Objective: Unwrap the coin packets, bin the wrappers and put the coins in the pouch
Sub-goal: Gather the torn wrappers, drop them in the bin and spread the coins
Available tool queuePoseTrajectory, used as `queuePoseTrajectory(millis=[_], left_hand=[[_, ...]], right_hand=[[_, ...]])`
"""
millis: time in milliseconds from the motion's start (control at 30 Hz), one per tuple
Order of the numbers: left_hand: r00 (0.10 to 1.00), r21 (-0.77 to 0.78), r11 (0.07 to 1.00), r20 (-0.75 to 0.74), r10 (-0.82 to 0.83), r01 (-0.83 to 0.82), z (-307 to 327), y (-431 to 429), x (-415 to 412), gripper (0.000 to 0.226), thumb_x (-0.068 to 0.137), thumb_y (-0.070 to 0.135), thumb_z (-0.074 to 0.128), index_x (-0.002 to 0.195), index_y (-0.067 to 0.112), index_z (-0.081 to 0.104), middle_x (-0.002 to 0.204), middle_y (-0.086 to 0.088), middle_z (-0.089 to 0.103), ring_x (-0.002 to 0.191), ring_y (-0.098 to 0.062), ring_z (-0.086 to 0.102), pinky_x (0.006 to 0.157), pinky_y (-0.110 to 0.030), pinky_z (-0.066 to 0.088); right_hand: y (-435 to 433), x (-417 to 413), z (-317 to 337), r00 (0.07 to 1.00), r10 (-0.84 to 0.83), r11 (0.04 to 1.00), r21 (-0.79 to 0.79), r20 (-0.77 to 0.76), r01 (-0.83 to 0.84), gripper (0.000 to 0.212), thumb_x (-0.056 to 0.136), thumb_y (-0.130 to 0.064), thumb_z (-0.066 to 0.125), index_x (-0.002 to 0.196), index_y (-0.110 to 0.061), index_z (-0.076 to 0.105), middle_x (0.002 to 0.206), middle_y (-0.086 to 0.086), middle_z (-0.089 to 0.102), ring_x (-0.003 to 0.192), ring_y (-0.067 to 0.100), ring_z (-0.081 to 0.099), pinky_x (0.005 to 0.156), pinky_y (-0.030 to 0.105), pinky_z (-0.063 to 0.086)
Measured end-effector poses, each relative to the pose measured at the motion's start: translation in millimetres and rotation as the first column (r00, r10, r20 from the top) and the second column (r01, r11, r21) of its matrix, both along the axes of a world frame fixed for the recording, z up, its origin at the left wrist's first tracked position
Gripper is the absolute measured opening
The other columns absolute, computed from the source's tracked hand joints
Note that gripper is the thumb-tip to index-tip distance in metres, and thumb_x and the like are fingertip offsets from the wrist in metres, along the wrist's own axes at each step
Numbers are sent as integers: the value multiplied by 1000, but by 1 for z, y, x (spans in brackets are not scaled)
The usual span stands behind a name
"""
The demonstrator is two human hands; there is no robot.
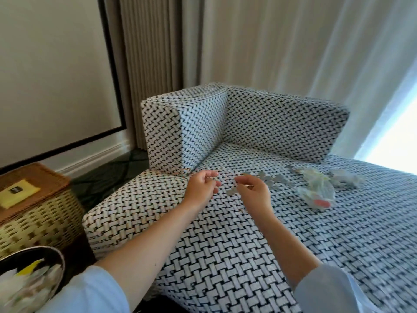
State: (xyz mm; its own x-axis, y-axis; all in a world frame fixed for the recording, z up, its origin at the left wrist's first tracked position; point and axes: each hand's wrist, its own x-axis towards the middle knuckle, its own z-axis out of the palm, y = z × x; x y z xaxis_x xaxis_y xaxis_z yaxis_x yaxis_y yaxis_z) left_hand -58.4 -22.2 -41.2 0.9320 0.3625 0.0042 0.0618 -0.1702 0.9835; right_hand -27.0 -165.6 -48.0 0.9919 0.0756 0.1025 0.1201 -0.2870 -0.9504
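Just now, left hand [202,188] and right hand [253,192] apart above the sofa [225,256], both curled, contents unclear; coins [272,182] just beyond the right, strung rightward toward crumpled clear plastic [318,192]; bin [45,248] far left.

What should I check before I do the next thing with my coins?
1. Bin close by, wrappers inside: ok.
2. Right grip pinches a small brown thing: ok.
3. Left grip holds a wrapper: cannot tell.
4. Coins put away: not ok, several lie loose on the sofa.
5. Clear bag beside the coins is open: cannot tell, blurred.
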Motion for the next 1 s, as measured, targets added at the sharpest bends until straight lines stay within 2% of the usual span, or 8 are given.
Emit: queuePoseTrajectory(millis=[167,267,433,600,700,800,900,1000], left_hand=[[997,147,986,9,-75,73,-16,-31,29,21,93,11,53,109,19,63,97,1,69,80,-10,64,68,-29,53],[992,265,958,22,-125,115,-27,-43,44,21,90,16,59,106,28,64,98,9,65,89,-7,61,82,-33,54],[992,516,852,41,-122,83,-45,-53,66,28,92,28,58,120,34,57,117,18,49,85,4,51,69,-19,48],[988,623,782,93,-122,38,-57,-55,87,40,95,35,55,134,28,51,136,14,49,116,3,45,93,-14,37],[990,681,732,89,-111,21,-64,-54,98,50,94,38,56,141,27,44,137,13,52,123,-4,48,99,-19,35],[988,728,686,113,-108,-8,-68,-54,101,51,92,37,59,140,28,44,129,14,57,119,-8,51,103,-27,42],[979,724,689,166,-120,-38,-71,-54,99,45,92,34,60,135,31,49,119,17,60,110,-5,53,99,-27,45],[974,727,685,185,-129,-47,-72,-54,97,39,93,32,59,132,31,52,112,19,60,99,-1,53,90,-26,49]], right_hand=[[-40,25,-16,996,-73,996,-55,42,75,15,84,-19,65,89,-33,67,81,-11,69,70,11,61,60,28,46],[-58,44,-25,993,-85,982,-164,81,98,22,80,-30,72,101,-31,66,92,-15,67,89,6,63,69,25,47],[-71,65,-40,989,-52,904,-413,141,106,56,80,-36,68,132,-28,51,127,-9,57,120,11,47,97,33,44],[-68,81,-49,972,107,801,-598,209,40,72,82,-44,61,147,-29,35,150,-15,38,142,11,21,113,41,29],[-64,89,-55,970,123,755,-655,209,45,68,85,-52,51,148,-34,33,149,-18,40,143,7,16,115,44,25],[-62,95,-58,960,118,772,-631,252,71,59,87,-49,53,144,-36,42,132,-19,57,136,6,33,112,39,26],[-63,98,-58,952,77,819,-564,296,109,47,87,-40,60,133,-37,54,116,-21,65,119,5,47,104,31,33],[-63,96,-61,936,65,843,-521,345,133,35,85,-35,65,120,-37,62,105,-21,67,103,4,51,95,29,40]])
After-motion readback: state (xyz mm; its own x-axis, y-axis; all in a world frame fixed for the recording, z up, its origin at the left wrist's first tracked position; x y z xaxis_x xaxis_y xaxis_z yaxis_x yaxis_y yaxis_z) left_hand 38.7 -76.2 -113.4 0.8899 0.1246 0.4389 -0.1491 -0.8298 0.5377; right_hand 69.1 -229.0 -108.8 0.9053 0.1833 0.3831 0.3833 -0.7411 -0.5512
